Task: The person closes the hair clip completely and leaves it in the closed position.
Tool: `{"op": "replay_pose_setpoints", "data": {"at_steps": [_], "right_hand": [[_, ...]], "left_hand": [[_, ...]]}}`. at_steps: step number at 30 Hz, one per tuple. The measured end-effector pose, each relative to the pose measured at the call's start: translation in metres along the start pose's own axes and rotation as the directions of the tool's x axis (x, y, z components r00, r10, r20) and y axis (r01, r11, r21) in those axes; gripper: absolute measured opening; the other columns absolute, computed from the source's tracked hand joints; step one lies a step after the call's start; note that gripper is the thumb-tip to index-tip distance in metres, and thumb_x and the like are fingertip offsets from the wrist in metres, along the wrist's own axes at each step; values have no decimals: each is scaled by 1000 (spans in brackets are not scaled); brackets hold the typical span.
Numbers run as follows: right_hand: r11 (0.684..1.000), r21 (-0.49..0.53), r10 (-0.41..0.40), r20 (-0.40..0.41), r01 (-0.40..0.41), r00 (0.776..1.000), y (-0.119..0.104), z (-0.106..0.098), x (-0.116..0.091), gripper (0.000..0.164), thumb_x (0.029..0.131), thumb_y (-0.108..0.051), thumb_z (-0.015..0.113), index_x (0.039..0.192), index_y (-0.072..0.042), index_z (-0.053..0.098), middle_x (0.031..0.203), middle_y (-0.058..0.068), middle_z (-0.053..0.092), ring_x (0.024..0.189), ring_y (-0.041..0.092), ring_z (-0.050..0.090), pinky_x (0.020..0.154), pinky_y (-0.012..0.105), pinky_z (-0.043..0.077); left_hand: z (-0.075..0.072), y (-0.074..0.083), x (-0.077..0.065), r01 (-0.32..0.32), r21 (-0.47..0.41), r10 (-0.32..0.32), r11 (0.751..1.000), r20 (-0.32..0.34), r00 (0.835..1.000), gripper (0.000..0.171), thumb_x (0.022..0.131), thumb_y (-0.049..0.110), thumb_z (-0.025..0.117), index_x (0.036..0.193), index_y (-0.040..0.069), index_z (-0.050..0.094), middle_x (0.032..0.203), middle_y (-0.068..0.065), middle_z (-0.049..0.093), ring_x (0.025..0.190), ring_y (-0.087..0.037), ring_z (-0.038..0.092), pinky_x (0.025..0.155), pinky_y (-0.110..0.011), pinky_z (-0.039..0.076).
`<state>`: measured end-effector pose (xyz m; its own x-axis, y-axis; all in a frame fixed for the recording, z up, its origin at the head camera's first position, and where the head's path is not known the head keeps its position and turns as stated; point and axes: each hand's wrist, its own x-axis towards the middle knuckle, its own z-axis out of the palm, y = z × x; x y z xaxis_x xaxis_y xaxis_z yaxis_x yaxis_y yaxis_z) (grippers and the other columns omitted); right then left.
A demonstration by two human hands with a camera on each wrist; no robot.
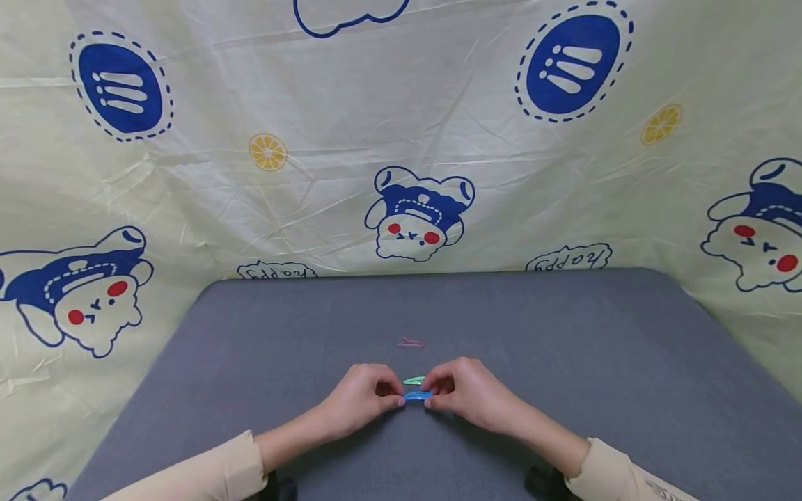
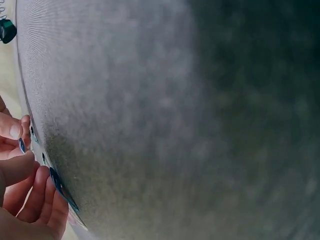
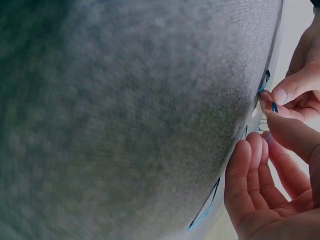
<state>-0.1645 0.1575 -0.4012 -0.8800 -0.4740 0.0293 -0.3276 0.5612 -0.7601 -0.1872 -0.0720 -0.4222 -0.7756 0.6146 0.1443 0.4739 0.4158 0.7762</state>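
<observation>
A blue snap hair clip (image 1: 416, 396) spans the gap between both hands, low over the grey table. My left hand (image 1: 358, 400) pinches its left end between thumb and fingers. At the other end, my right hand (image 1: 474, 394) pinches it in the same way. Just behind it lies a green hair clip (image 1: 413, 380), its right end close to the right fingertips. A pink hair clip (image 1: 410, 343) rests farther back. In both wrist views only a small part of the blue clip (image 2: 22, 145) (image 3: 274, 107) shows between the fingertips.
The grey padded table (image 1: 301, 320) has rounded far corners. A pale curtain (image 1: 326, 195) printed with cartoon bears hangs directly behind it. Dark straps or devices (image 1: 546, 481) sit under the wrists near the cream sleeves (image 1: 219, 467).
</observation>
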Motion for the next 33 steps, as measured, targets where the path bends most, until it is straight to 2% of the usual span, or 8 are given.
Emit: {"op": "replay_pose_setpoints", "data": {"at_steps": [9, 16, 23, 33], "right_hand": [[1000, -23, 5, 17, -4, 1000, 3, 0, 3, 9, 82, -10, 79, 88, -14, 74, 72, -11, 63, 65, 7, 58, 57, 25, 47], [999, -33, 12, 21, -11, 1000, 4, 1, 4, 9, 82, -9, 79, 88, -14, 73, 72, -11, 63, 66, 6, 58, 58, 25, 47], [1000, -28, -10, 4, 10, 1000, 6, 3, 5, 11, 80, -7, 80, 87, -12, 73, 71, -10, 62, 64, 5, 57, 57, 24, 47], [1000, -28, -1, 1, 1, 1000, 8, 4, 5, 13, 78, -5, 80, 86, -13, 73, 70, -10, 62, 64, 6, 57, 58, 24, 47]], "left_hand": [[1, -2, 2, -37, 48, 36, 998, 21, 999, 4, 86, 8, 76, 83, 7, 73, 76, 11, 58, 70, -1, 55, 64, -21, 48], [3, 0, 2, -31, 53, 30, 998, 15, 999, 5, 86, 5, 76, 82, 7, 73, 76, 10, 57, 70, -2, 54, 63, -21, 48], [5, 3, 3, -24, 113, 24, 993, 5, 1000, 8, 84, 2, 77, 80, 9, 73, 74, 11, 55, 68, 0, 53, 61, -19, 47], [6, 2, 5, -36, 171, 37, 985, -3, 999, 7, 81, 3, 78, 79, 7, 74, 73, 12, 54, 67, 1, 51, 60, -18, 45]]}}
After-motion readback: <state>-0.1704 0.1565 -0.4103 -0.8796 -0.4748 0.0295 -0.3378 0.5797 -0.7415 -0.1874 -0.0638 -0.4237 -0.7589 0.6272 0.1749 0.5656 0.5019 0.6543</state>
